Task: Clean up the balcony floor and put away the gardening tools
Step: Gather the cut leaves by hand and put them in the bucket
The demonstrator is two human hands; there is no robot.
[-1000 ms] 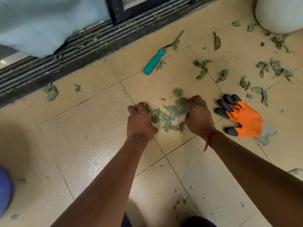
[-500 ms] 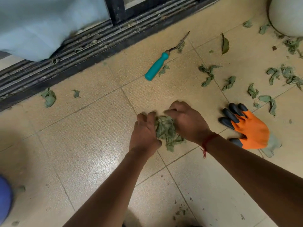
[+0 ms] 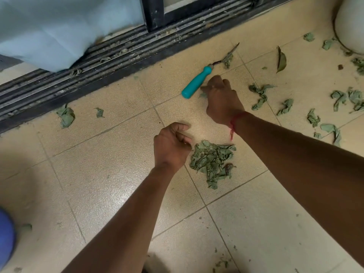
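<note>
Right hand point(image 3: 222, 99) now off leaf pile point(image 3: 211, 160), beside tool point(image 3: 197, 81), shaft running far-right; I can't tell if it grips. Left hand point(image 3: 171, 146) slack, empty.

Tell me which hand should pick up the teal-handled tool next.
Right, probably. The right hand is right beside the teal-handled tool, close to its handle. The left hand is farther back, next to the gathered leaf pile.
</note>
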